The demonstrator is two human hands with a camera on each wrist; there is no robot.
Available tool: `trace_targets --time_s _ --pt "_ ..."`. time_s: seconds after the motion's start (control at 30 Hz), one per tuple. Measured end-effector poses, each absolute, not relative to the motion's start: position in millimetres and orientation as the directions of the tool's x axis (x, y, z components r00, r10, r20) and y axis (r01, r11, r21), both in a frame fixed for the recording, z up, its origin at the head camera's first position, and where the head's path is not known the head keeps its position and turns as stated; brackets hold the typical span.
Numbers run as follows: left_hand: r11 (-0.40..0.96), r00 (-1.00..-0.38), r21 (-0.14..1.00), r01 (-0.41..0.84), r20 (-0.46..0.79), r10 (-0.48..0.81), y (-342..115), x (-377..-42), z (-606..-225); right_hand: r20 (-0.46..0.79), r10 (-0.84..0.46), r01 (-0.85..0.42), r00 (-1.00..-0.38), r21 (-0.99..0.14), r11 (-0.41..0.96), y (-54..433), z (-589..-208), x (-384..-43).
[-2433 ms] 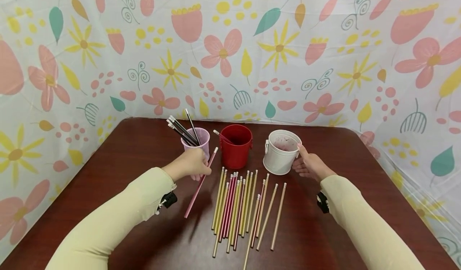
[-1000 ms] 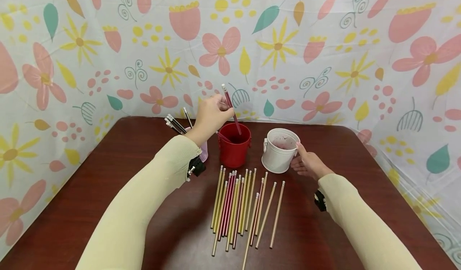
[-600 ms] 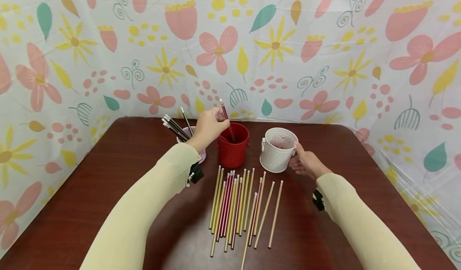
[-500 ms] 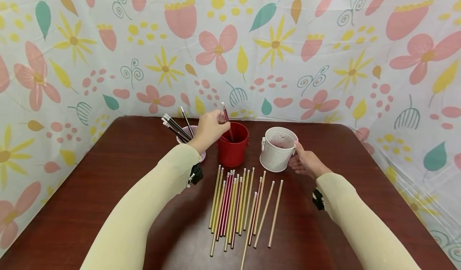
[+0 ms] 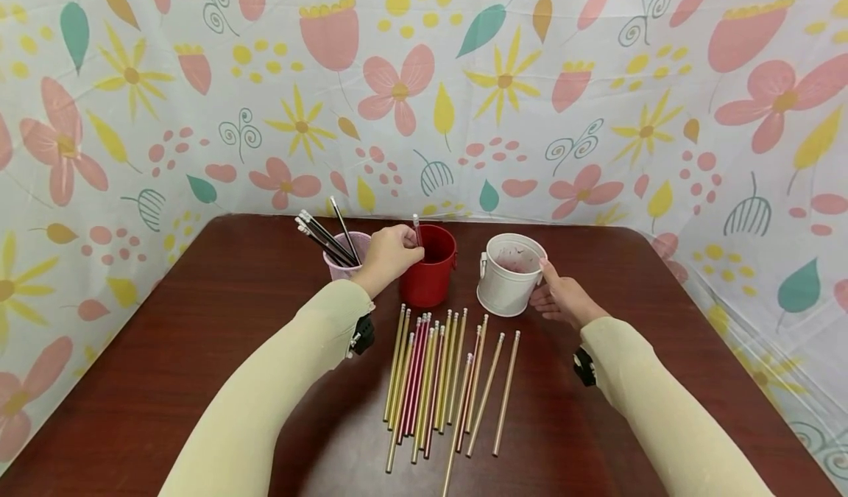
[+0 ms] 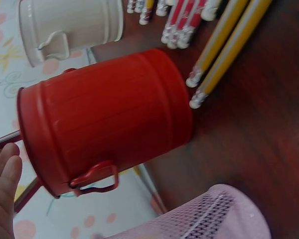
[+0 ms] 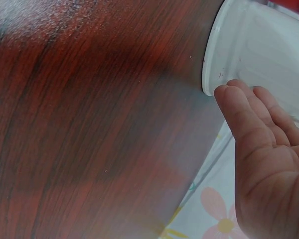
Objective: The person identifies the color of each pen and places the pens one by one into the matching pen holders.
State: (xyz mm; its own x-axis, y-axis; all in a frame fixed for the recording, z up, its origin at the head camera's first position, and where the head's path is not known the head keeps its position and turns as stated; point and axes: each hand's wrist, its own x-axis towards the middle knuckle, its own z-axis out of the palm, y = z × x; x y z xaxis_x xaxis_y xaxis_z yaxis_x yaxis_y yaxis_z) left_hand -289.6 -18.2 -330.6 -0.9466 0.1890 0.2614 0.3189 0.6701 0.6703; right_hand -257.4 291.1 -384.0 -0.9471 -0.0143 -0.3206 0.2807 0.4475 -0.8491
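At the rim of the red bucket, my left hand pinches a dark red pencil whose lower part is inside. Its fingertips lie by the rim in the left wrist view, where another red pencil also sticks out of the bucket. My right hand rests against the side of the white bucket, thumb at the rim and other fingers fairly straight along the wall. In the right wrist view those fingers touch the white wall. Several gold and red pencils lie in front of the buckets, eraser ends away from me.
A lilac mesh cup with several black pencils stands left of the red bucket, close to my left wrist. All stand on a dark brown table. A flower-patterned cloth hangs behind the table's far edge.
My left hand carried the red pencil from in front of the lilac cup up over the red bucket, then lowered it inside. My right hand has stayed at the white bucket.
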Motion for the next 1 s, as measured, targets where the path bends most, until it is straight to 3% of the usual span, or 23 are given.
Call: trace_targets --time_s 0.77,1.0 --pt "0.599 -0.949 0.738 0.312 0.279 0.15 -35.5 -285.2 -344.9 -0.315 -0.026 0.269 -0.949 -0.849 0.454 289.8 -382.6 -256.0" --pt "0.671 -0.96 0.69 0.272 0.24 0.142 -38.5 -275.2 -358.1 -0.315 -0.021 0.27 -0.949 -0.846 0.459 290.8 -380.3 -256.0"
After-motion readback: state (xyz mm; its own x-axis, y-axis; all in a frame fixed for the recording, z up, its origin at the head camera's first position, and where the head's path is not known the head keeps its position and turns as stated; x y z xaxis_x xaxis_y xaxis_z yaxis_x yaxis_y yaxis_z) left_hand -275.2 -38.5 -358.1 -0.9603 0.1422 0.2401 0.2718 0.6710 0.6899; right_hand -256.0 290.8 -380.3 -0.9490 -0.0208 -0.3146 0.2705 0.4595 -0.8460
